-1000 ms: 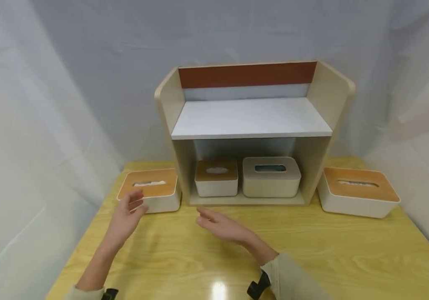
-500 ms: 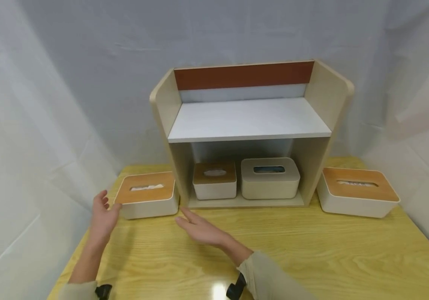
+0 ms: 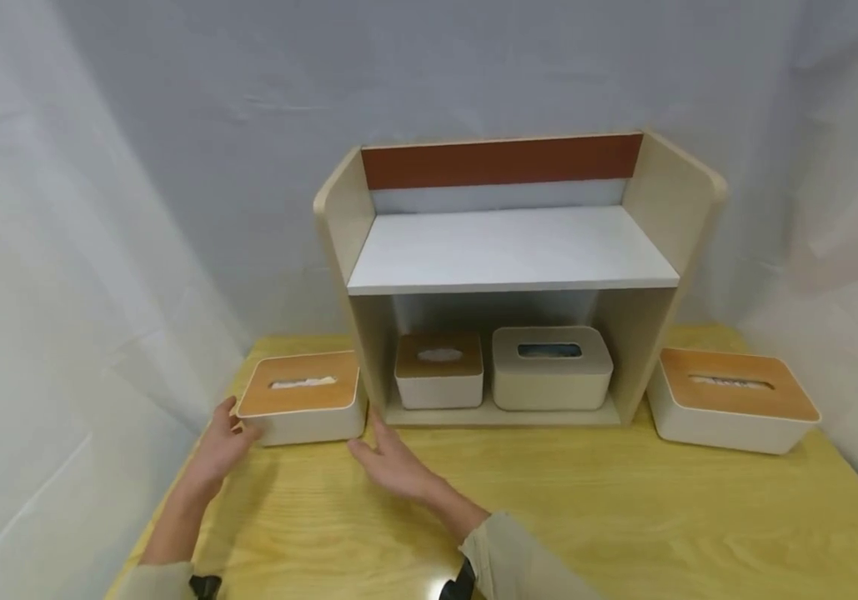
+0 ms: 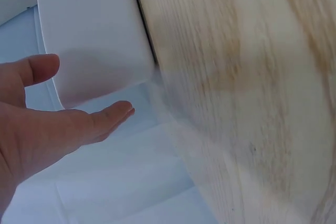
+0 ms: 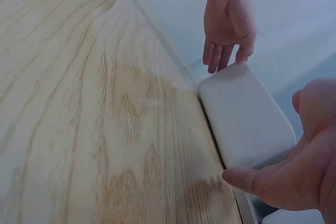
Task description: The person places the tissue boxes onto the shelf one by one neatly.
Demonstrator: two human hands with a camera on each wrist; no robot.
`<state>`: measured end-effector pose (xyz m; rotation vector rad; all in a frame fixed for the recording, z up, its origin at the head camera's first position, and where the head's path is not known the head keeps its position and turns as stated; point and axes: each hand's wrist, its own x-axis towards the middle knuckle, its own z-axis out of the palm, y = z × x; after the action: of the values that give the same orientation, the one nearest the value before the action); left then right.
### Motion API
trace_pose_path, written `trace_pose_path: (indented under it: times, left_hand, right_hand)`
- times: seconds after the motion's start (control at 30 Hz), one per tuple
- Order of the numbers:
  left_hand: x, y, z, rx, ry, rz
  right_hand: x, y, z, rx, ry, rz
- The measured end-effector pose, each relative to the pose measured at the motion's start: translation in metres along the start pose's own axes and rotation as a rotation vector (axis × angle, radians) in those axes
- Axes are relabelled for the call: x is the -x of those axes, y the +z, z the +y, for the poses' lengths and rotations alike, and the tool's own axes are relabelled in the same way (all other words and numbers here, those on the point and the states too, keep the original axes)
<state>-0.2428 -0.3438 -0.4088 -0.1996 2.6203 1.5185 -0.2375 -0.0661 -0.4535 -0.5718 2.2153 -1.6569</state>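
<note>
A tissue box [image 3: 301, 398] with a white body and a wood-coloured lid stands on the table left of the shelf. At its left end is my left hand [image 3: 220, 450], thumb near the front corner. In the left wrist view that hand [image 4: 58, 124] has its thumb apart from extended fingers beside the white box end [image 4: 97, 40]. My right hand [image 3: 398, 467] reaches to the box's right front corner, between box and shelf. From the right wrist, the right hand [image 5: 294, 171] shows extended fingers along the near end of the white box [image 5: 247, 114].
A two-tier shelf [image 3: 511, 250] stands at the back of the wooden table [image 3: 549, 500]. Its lower tier holds a small wood-lidded tissue box [image 3: 439, 387] and a beige one [image 3: 552, 383]. Another wood-lidded tissue box [image 3: 736, 408] sits right of the shelf. Pale sheeting [image 3: 98, 292] hangs around.
My left hand has moved from over the box's front left to its left end. My right hand has moved left and forward to the box's right end. The box has stayed in place.
</note>
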Motion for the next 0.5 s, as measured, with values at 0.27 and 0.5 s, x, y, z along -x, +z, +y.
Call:
trace_pose_path:
  times: [0.27, 0.5]
  left_hand:
    - [-0.001, 0.001, -0.017, 0.007, 0.036, -0.109]
    - [-0.013, -0.004, -0.022, -0.038, 0.131, -0.115]
  right_hand:
    - [-0.003, 0.007, 0.011, 0.033, 0.023, 0.011]
    - [-0.013, 0.004, 0.009, 0.064, 0.022, 0.010]
